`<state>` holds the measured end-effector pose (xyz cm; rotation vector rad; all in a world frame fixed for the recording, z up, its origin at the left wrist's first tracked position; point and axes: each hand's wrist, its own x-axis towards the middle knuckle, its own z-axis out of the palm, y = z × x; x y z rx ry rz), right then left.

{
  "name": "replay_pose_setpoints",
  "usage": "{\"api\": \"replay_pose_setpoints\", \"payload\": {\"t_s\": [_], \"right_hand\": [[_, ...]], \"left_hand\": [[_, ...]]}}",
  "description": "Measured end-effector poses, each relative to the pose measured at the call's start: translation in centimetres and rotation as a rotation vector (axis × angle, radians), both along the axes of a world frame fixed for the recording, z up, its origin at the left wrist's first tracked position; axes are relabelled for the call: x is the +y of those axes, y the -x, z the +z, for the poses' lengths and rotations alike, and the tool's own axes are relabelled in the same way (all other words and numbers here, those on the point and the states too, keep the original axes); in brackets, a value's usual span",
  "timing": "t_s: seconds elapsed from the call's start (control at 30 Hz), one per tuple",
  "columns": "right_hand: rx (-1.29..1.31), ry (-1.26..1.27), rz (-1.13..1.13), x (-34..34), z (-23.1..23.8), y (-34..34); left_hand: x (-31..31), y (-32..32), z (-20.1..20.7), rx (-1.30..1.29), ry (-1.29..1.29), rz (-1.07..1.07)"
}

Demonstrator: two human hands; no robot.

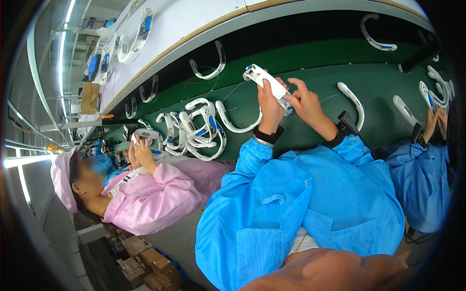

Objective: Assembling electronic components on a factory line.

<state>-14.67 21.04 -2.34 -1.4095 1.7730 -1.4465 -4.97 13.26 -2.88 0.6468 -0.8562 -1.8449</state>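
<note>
1. The white device (273, 86), upper middle of the frame, has its long axis slanting from upper left to lower right; its exposed blue-and-metal end points upper left.
2. Your left grip (272, 109) is wrapped around it; your right grip (307, 105) touches its lower end, but whether it pinches, you cannot tell.
3. Left of your wrists lie a curved band (238, 129) and a crowded cluster (194, 132); another band (358, 104) lies right.
4. Bare green surface (381, 102) shows beyond that.

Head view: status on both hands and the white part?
Left hand gripping white part, held tilted. Right hand at its lower end. Curved parts piled leftward, apart from both hands.
</note>
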Motion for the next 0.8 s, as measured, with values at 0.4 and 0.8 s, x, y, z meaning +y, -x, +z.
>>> {"api": "replay_pose_setpoints", "payload": {"t_s": [0.4,0.8], "right_hand": [[0.293,-0.005,0.073,1.2,0.3,0.4],[0.311,0.211,0.013,1.2,-0.3,-0.8]], "left_hand": [[0.1,-0.3,0.6,0.033,-0.01,-0.008],[0.8,-0.1,1.5,0.062,-0.119,-0.014]]}}
